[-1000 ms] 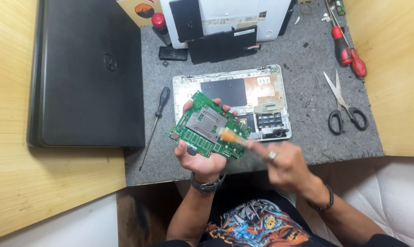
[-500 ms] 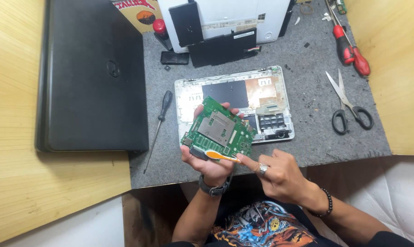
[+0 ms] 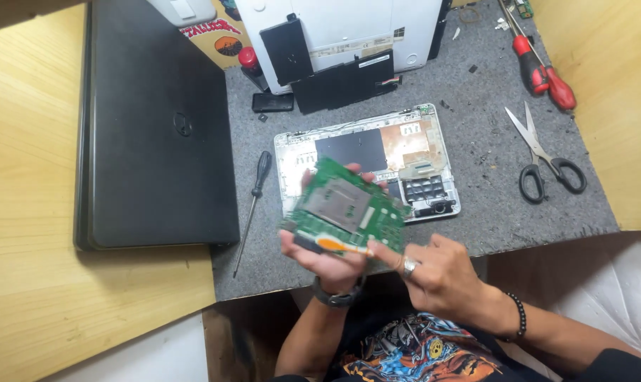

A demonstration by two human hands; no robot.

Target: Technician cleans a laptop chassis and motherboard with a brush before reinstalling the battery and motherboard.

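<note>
My left hand (image 3: 327,260) holds a green circuit board (image 3: 345,209) from beneath, above the near edge of the grey mat (image 3: 490,148). The board is tilted and carries a large grey metal shield in its middle. My right hand (image 3: 434,272), with a ring on one finger, pinches a small orange-handled tool (image 3: 340,245) whose tip rests against the board's lower edge. Behind the board lies an opened white device shell (image 3: 366,152) with its insides showing.
A closed black laptop (image 3: 154,120) lies on the left. A black screwdriver (image 3: 253,201) rests beside the shell. Black-handled scissors (image 3: 543,163) and red screwdrivers (image 3: 540,67) lie at the right. A white device with black panels (image 3: 342,42) sits at the back.
The board and both hands have shifted slightly down toward the mat's near edge. The orange tool has slid left along the board's lower edge.
</note>
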